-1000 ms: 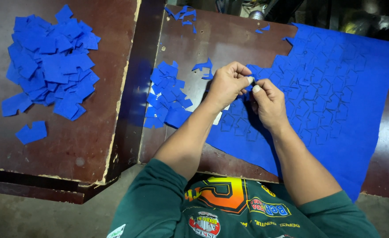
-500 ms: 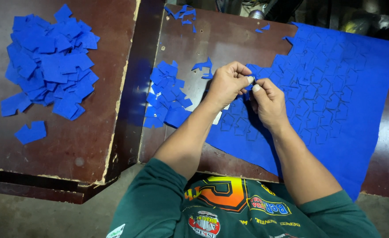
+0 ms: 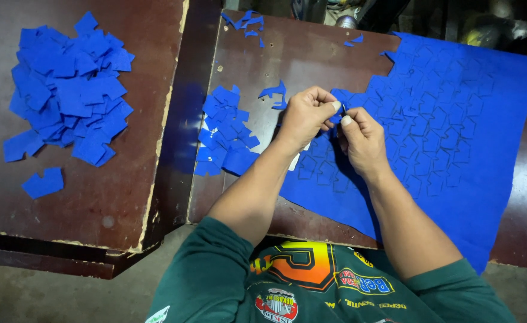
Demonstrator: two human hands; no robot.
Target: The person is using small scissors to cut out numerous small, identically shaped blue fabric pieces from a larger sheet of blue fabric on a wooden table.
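Head view, looking down. We see both hands meeting over the near-left edge of a large blue felt sheet (image 3: 454, 131) that lies flat on the right-hand table (image 3: 299, 54). The sheet is scored all over with rows of small, house-like outlines; its left margin is ragged where shapes are already out. The left hand (image 3: 305, 116) is closed in a pinch, thumb and forefinger gripping a small blue cut piece (image 3: 338, 117) at the sheet's edge. The right hand (image 3: 364, 140) rests on the sheet just beside it, its thumb and fingers drawn narrow against the same spot — whether it grips the piece itself or only pins the sheet we cannot tell.

We judge the step in hand to be the freeing of one pre-cut shape from the sheet. The next move would call for a steady hold on the sheet and a clean pull at the last attached corner.

The sheet's long axis runs left to right across the table, its far-right corner pointing away. The pinched piece is too hidden to give a heading.

A small heap of loose pieces (image 3: 227, 134) lies left of the hands; a larger heap (image 3: 66, 90) sits well apart on the left table (image 3: 114, 209).
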